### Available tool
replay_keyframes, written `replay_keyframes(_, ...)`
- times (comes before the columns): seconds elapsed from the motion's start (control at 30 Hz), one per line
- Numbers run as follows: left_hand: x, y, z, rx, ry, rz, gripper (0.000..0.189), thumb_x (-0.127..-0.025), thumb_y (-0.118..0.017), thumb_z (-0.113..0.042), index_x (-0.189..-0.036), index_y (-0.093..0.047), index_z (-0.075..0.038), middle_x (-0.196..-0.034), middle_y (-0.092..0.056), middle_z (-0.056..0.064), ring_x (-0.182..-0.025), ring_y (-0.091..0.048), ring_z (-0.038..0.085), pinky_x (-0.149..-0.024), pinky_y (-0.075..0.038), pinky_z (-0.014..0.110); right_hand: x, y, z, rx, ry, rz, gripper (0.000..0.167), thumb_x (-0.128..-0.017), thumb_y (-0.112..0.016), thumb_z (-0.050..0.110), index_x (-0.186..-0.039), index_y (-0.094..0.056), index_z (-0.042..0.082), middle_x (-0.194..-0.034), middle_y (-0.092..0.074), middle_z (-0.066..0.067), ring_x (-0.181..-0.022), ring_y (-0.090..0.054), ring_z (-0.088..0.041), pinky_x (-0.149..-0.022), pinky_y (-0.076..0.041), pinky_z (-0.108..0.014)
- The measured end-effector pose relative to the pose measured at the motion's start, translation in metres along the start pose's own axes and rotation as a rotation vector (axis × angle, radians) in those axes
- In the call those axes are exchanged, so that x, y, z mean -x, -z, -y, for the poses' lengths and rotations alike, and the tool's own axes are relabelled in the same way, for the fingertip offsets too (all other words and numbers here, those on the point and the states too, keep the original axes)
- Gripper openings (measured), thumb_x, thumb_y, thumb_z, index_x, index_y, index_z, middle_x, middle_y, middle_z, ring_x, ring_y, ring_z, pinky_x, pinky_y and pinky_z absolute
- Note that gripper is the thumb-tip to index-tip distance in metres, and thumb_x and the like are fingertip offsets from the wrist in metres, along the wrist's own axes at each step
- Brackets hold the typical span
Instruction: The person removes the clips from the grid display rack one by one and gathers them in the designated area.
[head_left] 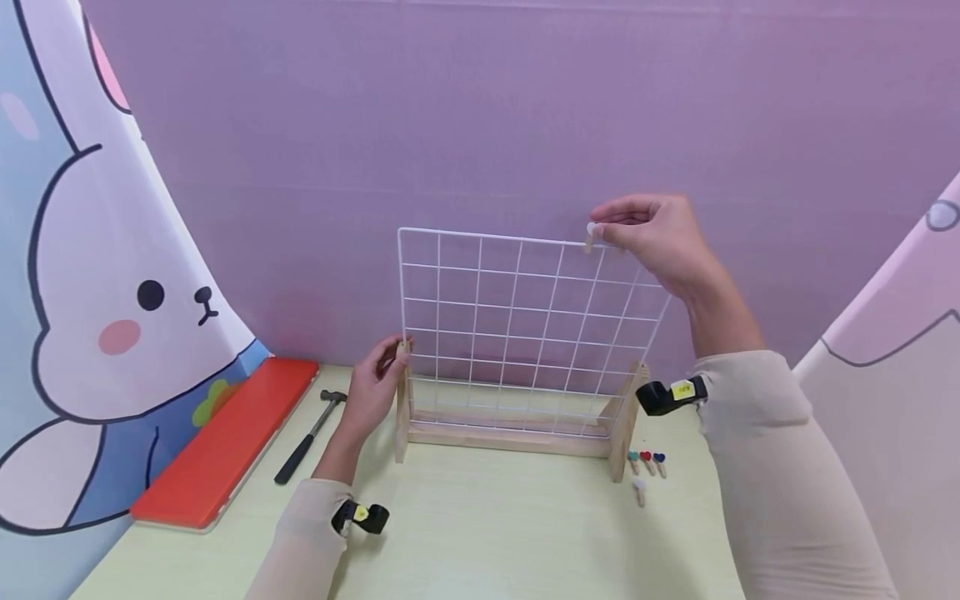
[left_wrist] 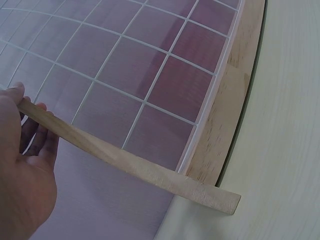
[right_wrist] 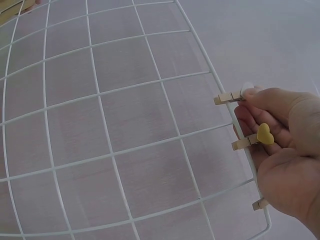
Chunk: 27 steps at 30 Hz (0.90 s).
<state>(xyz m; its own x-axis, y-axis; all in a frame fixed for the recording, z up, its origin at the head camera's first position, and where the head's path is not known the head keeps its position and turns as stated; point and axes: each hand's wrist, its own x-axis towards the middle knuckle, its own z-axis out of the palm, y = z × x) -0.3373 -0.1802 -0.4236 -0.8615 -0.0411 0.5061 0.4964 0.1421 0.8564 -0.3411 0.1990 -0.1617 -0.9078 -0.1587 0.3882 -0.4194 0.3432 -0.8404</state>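
A white wire grid panel [head_left: 517, 312] stands upright in a wooden stand [head_left: 510, 439]. At its top edge my right hand [head_left: 663, 237] pinches a small wooden clothespin [right_wrist: 230, 97] with a white heart, whose jaws are over the edge wire. Beside it on the same wire, in the right wrist view, sits a clothespin with a yellow heart [right_wrist: 265, 135]. A third clothespin [right_wrist: 259, 204] near the corner is partly hidden by the hand. My left hand [head_left: 375, 383] grips the top of the stand's left wooden upright [left_wrist: 135, 165] between thumb and fingers.
Several heart clothespins [head_left: 646, 462], in teal, red, blue and white, lie on the table [head_left: 510, 533] by the stand's right foot. To the left are a hammer [head_left: 311, 436] and a long red box [head_left: 228, 442]. A purple curtain [head_left: 450, 108] hangs behind.
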Motion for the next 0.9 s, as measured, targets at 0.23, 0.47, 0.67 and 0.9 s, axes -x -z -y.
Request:
replay_keyframes(0.23,0.001,0.001,0.000,-0.006,0.005,0.001,0.042,-0.106,-0.059,-0.021,-0.143,-0.055,-0.001,-0.146,-0.061,0.020,-0.125,-0.058,-0.004,-0.106,-0.046,0.008,0.000,-0.001,-0.001,-0.025,-0.002,-0.014,0.016,-0.092,-0.077,0.006,-0.107,-0.079,0.006,-0.087,-0.077,0.012,-0.085,-0.071,-0.007,-0.075,-0.060,-0.017)
replay_keyframes(0.47,0.002,0.001,-0.002,-0.015,0.015,0.003,0.042,-0.107,-0.059,-0.022,-0.143,-0.055,-0.001,-0.147,-0.061,0.019,-0.136,-0.057,0.023,-0.106,-0.046,0.008,-0.001,-0.003,-0.001,-0.078,0.019,-0.048,0.017,-0.091,-0.078,0.005,-0.108,-0.078,0.004,-0.087,-0.078,0.009,-0.083,-0.070,-0.007,-0.072,-0.059,-0.017)
replay_keyframes(0.67,0.001,0.000,-0.002,-0.008,0.004,0.010,0.042,-0.107,-0.058,-0.020,-0.143,-0.054,0.000,-0.147,-0.060,0.021,-0.136,-0.056,0.025,-0.106,-0.046,0.008,0.000,0.001,0.007,-0.078,0.053,-0.077,0.017,-0.092,-0.076,0.005,-0.109,-0.079,0.005,-0.088,-0.079,0.010,-0.084,-0.070,-0.008,-0.065,-0.055,-0.016)
replay_keyframes(0.9,0.001,0.000,-0.002,-0.009,0.005,0.009,0.042,-0.107,-0.059,-0.020,-0.143,-0.055,-0.001,-0.147,-0.060,0.019,-0.138,-0.055,0.032,-0.106,-0.046,0.008,0.004,0.010,0.014,-0.162,0.081,-0.075,0.020,-0.090,-0.076,0.001,-0.110,-0.077,0.000,-0.089,-0.079,0.004,-0.076,-0.070,-0.008,-0.066,-0.057,-0.015)
